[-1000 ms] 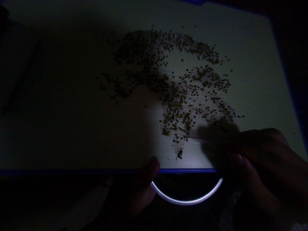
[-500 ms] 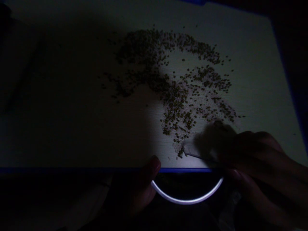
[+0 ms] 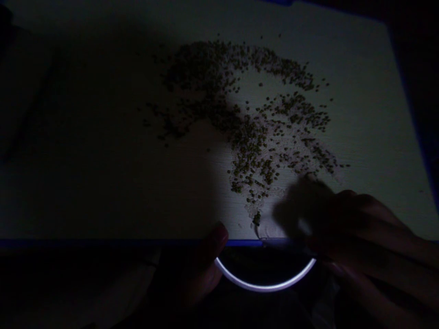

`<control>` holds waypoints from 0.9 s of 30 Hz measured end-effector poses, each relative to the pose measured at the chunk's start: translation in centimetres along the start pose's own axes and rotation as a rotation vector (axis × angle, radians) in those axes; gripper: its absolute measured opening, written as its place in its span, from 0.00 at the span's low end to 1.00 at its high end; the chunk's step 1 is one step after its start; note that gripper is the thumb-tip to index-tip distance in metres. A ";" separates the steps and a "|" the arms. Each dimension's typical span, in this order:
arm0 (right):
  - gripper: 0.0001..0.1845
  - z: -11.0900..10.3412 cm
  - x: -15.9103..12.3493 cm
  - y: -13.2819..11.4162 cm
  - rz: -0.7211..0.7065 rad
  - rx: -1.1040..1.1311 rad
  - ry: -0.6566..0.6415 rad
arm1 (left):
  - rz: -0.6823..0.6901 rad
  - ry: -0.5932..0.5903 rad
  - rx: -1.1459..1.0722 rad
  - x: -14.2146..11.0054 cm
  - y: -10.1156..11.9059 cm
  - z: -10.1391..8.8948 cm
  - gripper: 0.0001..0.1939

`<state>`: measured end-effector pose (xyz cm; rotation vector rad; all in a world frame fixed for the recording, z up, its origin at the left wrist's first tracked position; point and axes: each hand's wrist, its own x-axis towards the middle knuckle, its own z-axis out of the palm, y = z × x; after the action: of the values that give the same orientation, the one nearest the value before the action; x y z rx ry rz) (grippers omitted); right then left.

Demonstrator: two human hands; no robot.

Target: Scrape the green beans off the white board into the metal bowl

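Dark green-brown bean-like seeds (image 3: 252, 141) lie scattered with finer pale grains over a pale board (image 3: 360, 114) with a blue edge. My left hand (image 3: 206, 260) grips the board's front edge, thumb on top and the other fingers mostly hidden below. My right hand (image 3: 370, 242) is closed around a thin, flat, pale blade-like piece (image 3: 274, 230), whose exact kind is too dark to tell. Its end touches the board's front edge, just beside a few seeds. Below that edge shows the bright white rim of a round bowl (image 3: 265, 288), its inside dark.
A pale flat object (image 3: 24, 87), dim and partly out of view, lies at the board's left side. Deep shadow covers the left half of the board. Something pale and crumpled (image 3: 324, 297) shows faintly below my right hand.
My right hand has drawn the flat piece toward me, from on the board to its front edge above the bowl. My left hand has stayed in place.
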<state>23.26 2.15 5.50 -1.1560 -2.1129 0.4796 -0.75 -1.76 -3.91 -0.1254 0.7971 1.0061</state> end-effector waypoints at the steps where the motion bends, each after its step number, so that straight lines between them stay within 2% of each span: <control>1: 0.09 0.1 -0.1 0.0 0.008 -0.004 0.006 | -0.005 0.019 -0.003 -0.1 0.0 0.1 0.30; 5: 0.09 0.4 -0.5 0.0 0.057 -0.021 0.074 | -0.027 0.072 -0.020 -0.3 0.0 0.5 0.30; 7: 0.11 0.3 -0.5 0.1 0.058 -0.032 0.087 | -0.042 0.030 -0.029 -0.2 0.0 0.5 0.30; 11: 0.12 -0.1 -0.4 0.4 0.069 -0.054 0.024 | -0.086 -0.103 -0.041 -0.1 0.1 0.8 0.32; 16: 0.14 0.0 -0.5 0.6 0.054 -0.050 0.042 | -0.097 -0.021 -0.069 -0.3 0.2 0.9 0.30; 21: 0.13 0.2 -0.6 0.4 0.043 -0.046 0.031 | -0.149 -0.133 -0.052 -0.2 0.3 0.5 0.25; 23: 0.12 0.3 -0.5 0.2 0.074 -0.044 0.029 | -0.168 -0.108 -0.045 -0.4 0.5 0.7 0.26; 27: 0.11 0.6 -0.4 -0.2 0.092 -0.023 0.041 | -0.158 0.026 -0.035 -0.6 0.6 1.3 0.33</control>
<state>22.89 1.76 5.06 -1.2704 -2.0416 0.4707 -0.68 -1.28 -2.40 -0.2288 0.7810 0.8702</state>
